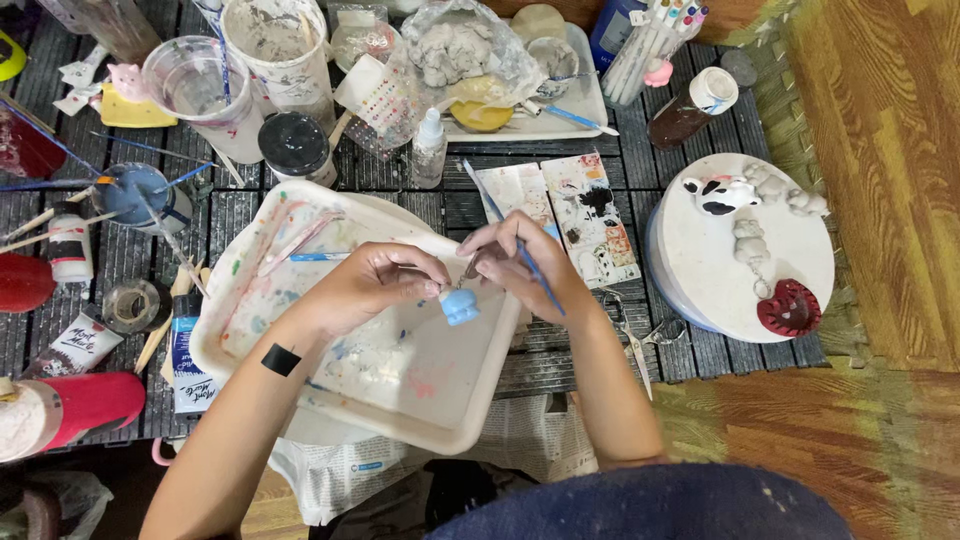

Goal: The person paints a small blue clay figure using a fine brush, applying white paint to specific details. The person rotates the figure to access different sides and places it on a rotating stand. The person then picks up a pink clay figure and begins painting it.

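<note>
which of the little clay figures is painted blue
The small blue figure pinched in the left hand over the white tray. Those on the round board are unpainted, black-and-white or red.

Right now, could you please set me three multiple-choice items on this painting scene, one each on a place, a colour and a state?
1. Where is the small figurine?
A. over the white tray
B. on the round white board
C. on the wooden floor

2. What colour is that figurine?
A. red
B. light blue
C. black

3. What is the right hand doing?
A. lying flat and empty
B. holding scissors
C. holding a blue-handled paintbrush

Answers:
1 A, the left hand holds it above the paint-stained tray.
2 B, it is pale blue all over.
3 C, the brush shaft crosses its fingers, while the scissors lie on the table.
</note>
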